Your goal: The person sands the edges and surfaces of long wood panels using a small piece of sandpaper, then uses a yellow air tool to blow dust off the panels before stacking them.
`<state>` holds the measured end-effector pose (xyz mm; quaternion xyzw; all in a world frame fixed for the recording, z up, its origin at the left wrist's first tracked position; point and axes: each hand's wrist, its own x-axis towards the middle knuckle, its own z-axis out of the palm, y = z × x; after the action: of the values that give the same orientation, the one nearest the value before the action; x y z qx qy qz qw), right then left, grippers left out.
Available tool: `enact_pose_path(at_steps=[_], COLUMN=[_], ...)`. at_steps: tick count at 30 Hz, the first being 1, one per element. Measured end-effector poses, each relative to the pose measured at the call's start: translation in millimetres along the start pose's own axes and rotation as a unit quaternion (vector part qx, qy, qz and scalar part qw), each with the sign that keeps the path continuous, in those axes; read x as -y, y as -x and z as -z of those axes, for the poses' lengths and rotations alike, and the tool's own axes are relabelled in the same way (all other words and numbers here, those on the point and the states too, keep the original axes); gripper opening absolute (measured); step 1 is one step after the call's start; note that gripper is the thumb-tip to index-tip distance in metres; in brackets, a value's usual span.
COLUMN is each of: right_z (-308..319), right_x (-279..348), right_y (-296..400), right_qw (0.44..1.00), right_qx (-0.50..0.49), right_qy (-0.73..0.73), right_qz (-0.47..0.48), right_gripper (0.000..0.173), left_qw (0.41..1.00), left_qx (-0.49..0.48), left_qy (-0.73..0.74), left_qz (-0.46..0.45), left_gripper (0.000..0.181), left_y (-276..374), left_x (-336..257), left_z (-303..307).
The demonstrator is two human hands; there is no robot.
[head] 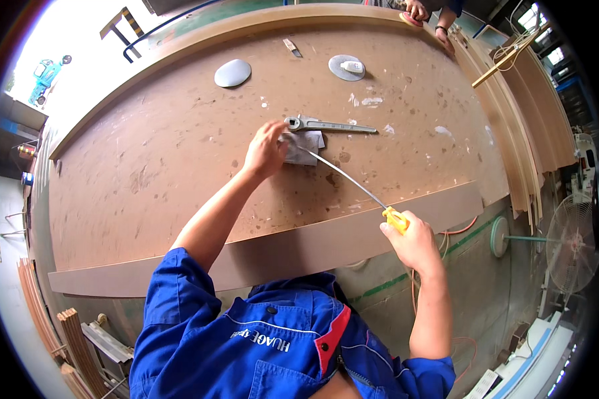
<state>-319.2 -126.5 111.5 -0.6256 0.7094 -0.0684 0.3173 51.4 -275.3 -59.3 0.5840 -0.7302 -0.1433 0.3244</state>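
Observation:
My right hand (415, 242) is closed around the yellow handle of a long screwdriver (348, 178) with a thin metal shaft, at the near edge of the worktable. The shaft points up and left towards my left hand (267, 152), which is blurred, with its fingers near the shaft's far end; whether they touch it is unclear. Beneath the fingers lies a grey folded sheet (302, 155), perhaps sandpaper. Just beyond is a grey metal wrench (337, 125), its ringed head close to my left fingertips.
On the stained worktable (179, 144) lie two round grey discs (232, 73), one bearing a small white bottle (351, 66), and a utility knife (292, 48). A long flat board (279, 249) runs along the near edge. Another person's hands (444, 40) work at the far right corner. A fan stands right.

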Motion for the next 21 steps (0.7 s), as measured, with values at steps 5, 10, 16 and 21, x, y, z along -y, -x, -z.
enact_pose_path(at_steps=[5, 10, 16, 21], right_z=[-6.3, -9.6, -9.9, -1.8], right_x=[-4.8, 8.8, 5.4, 5.6], right_y=[-8.0, -6.7, -2.4, 3.8], right_qw=[1.0, 1.0, 0.998, 0.999], right_qx=[0.001, 0.008, 0.044, 0.037], right_qy=[0.011, 0.016, 0.014, 0.004], right_qz=[-0.013, -0.021, -0.052, -0.034], right_gripper=[0.047, 0.052, 0.051, 0.05], left_qw=[0.985, 0.979, 0.984, 0.99], left_qx=[0.11, 0.139, 0.154, 0.092], left_qy=[-0.113, -0.114, -0.083, -0.105], left_qz=[-0.076, -0.099, -0.019, -0.035], left_gripper=[0.069, 0.039, 0.036, 0.057], left_y=[-66.7, -87.9, -50.9, -23.9], left_x=[4.3, 5.2, -20.4, -1.5], left_z=[4.8, 32.0, 41.6, 43.6])
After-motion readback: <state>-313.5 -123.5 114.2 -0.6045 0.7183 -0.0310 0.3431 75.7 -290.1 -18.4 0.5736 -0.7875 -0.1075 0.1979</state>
